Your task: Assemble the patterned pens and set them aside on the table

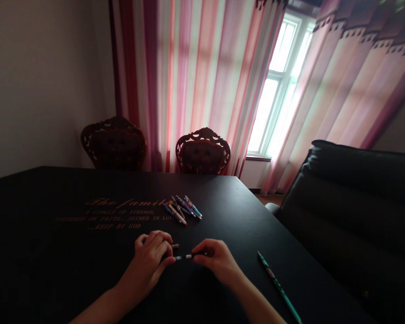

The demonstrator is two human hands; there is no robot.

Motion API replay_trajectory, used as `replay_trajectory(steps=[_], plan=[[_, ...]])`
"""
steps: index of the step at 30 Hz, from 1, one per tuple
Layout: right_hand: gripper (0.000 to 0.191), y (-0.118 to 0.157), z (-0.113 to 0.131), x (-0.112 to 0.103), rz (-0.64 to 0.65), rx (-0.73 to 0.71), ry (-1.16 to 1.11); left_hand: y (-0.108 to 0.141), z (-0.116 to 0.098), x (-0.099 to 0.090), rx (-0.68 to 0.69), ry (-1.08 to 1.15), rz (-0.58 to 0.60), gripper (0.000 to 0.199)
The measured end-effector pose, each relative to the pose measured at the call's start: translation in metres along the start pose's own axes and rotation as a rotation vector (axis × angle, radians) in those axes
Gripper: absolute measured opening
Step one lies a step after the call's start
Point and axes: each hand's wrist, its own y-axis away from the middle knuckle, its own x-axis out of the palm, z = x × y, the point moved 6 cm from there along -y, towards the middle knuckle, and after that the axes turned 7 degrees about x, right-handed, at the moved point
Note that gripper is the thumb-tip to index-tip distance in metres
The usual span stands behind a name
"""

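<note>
Low over the black table (97,261), my left hand (154,253) pinches the left end of a thin dark pen part (188,256) with a light band. The fingers of my right hand (213,257) are closed on its right end. A second small piece (175,246) pokes out beside my left fingers; most of it is hidden by the hand. Beyond the hands lies a loose pile of several pens (182,209). To the right of my right hand, a green pen (279,288) rests slantwise on the table.
Orange lettering is printed on the table at the left. Two carved chairs (206,153) (118,144) stand behind the far edge. A dark padded seat (354,211) is on the right, past the table's edge. Striped curtains (202,81) hang by a window (273,99).
</note>
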Motion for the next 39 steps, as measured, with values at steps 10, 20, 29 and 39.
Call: replay_trajectory(steps=[10, 20, 29, 39], plan=[[0.018, -0.012, -0.012, -0.021, -0.11, -0.029, -0.044, 0.002, 0.038, -0.002, -0.157, -0.058, -0.024, 0.02], [0.017, -0.014, -0.011, -0.03, -0.151, -0.028, 0.004, 0.002, 0.046, 0.008, -0.282, 0.08, 0.047, 0.005], [0.016, -0.008, -0.006, -0.02, -0.082, -0.021, 0.001, 0.0, 0.036, 0.011, -0.25, 0.212, 0.088, 0.011], [0.029, -0.001, -0.008, 0.006, -0.05, 0.052, 0.062, 0.0, 0.007, 0.007, -0.135, 0.307, 0.122, 0.013]])
